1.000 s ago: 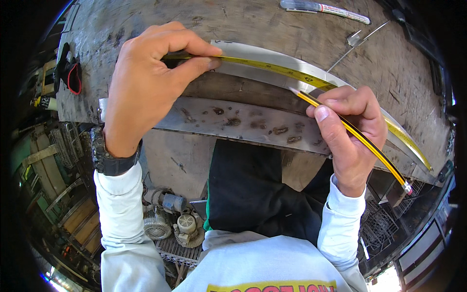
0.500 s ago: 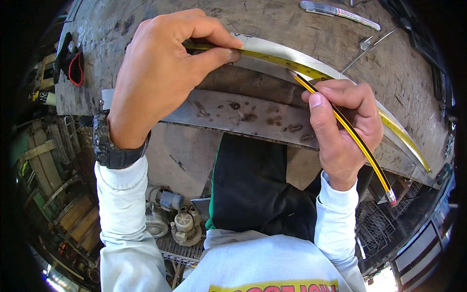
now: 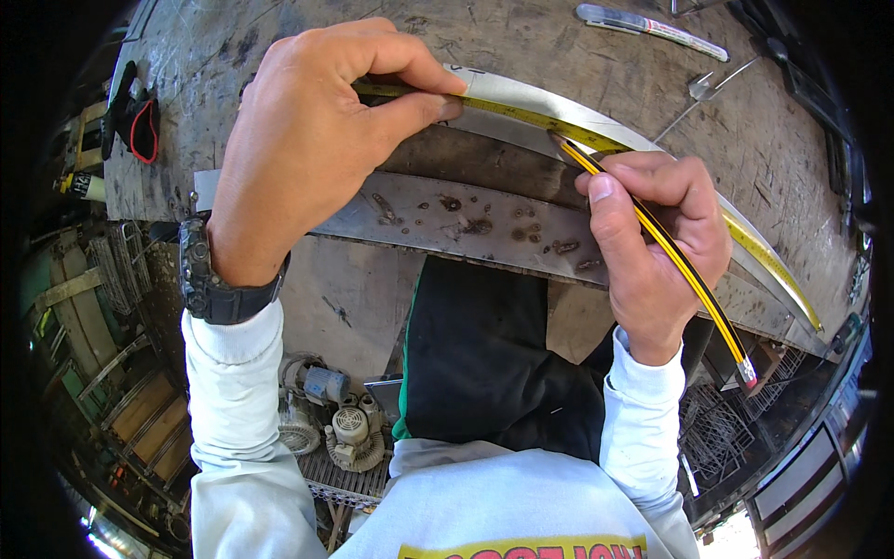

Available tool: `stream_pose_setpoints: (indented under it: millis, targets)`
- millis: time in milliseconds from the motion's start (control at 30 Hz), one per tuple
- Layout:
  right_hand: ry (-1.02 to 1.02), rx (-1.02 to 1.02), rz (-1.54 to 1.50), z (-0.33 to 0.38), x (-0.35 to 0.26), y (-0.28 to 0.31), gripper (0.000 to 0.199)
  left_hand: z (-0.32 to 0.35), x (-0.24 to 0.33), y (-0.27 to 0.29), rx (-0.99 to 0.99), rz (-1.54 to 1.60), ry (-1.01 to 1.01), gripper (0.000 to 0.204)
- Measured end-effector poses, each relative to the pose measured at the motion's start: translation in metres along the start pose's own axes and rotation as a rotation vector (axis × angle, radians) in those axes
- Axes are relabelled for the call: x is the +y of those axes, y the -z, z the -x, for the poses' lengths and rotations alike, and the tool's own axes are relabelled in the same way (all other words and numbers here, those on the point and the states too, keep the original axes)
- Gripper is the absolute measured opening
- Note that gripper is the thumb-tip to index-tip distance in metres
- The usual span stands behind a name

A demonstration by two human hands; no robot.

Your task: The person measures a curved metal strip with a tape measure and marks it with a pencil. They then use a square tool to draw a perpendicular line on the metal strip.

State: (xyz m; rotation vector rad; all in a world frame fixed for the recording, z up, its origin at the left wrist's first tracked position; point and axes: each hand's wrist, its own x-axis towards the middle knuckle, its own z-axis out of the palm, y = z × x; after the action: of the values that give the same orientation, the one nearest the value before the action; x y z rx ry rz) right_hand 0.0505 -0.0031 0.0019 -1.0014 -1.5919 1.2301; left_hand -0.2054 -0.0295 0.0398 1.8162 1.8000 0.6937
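A yellow measuring tape (image 3: 521, 115) lies stretched along a shiny metal strip (image 3: 596, 119) on the worktable. My left hand (image 3: 321, 130), with a black watch on its wrist, pinches the tape between thumb and forefinger near the strip's left part; the tape's left end is hidden behind that hand. My right hand (image 3: 656, 233) grips a yellow-and-black striped pencil (image 3: 678, 252). The pencil's tip touches or nearly touches the strip at the tape's near edge; I cannot tell which. Past my right hand, tape and strip run on toward the table's right edge.
A flat metal bar (image 3: 466, 219) with burn spots lies along the near edge of the worktable (image 3: 521, 47). A marker pen (image 3: 652, 32) rests at the far right, beside a thin metal rod (image 3: 703, 101). A black-and-red glove (image 3: 135, 121) lies at left. Motors (image 3: 349, 429) stand below.
My right hand and the pencil have shifted very slightly left. My left hand keeps its pinch on the tape in nearly the same place.
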Motion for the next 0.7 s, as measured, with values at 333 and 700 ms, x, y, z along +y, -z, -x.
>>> stream_pose_setpoints:
  millis: [333,700]
  targets:
    - [-0.131,-0.084,-0.219,-0.006,-0.007,0.014,0.013,0.000,0.001,0.001,0.007,-0.024,0.011,0.014]
    - [-0.106,-0.037,0.024,-0.004,-0.007,0.005,0.011,0.001,0.002,0.001,0.009,-0.018,0.016,0.015]
